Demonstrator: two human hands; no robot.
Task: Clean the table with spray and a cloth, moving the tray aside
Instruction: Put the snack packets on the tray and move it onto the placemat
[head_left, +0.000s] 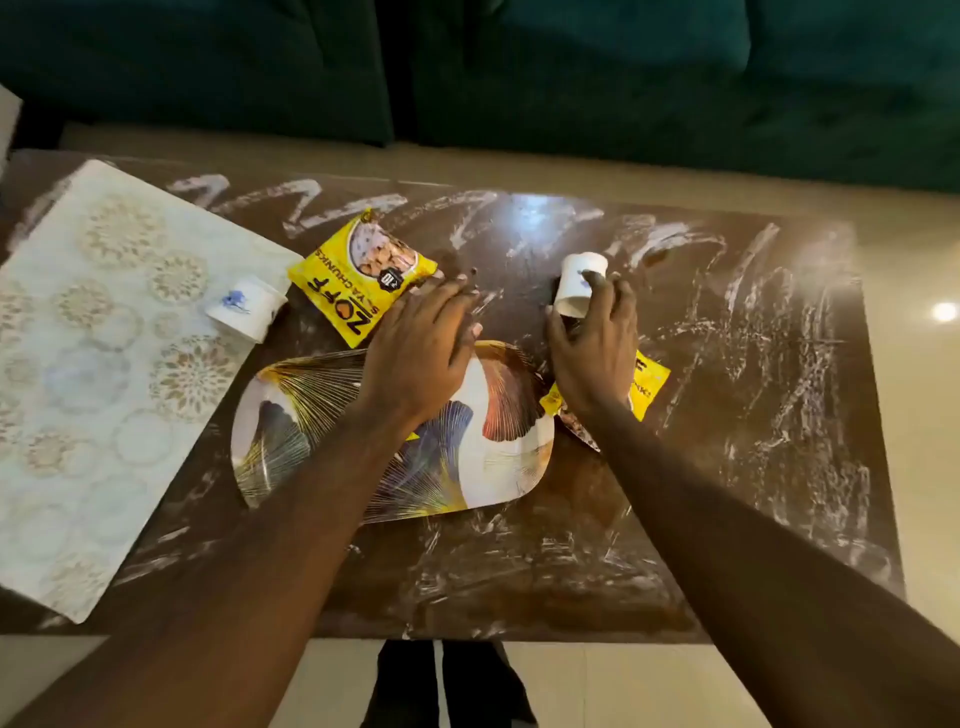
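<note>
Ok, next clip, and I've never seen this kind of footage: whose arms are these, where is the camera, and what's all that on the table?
There is no machine here. The camera sits on a person's head and looks down at their own bare arms. The right hand grips a white paper cup. The left hand lies open over a patterned tray, reaching toward a yellow snack packet. A second packet peeks out beneath the right hand. Another cup lies tipped at the edge of a pale placemat. The brown table is smeared with white streaks.
</note>
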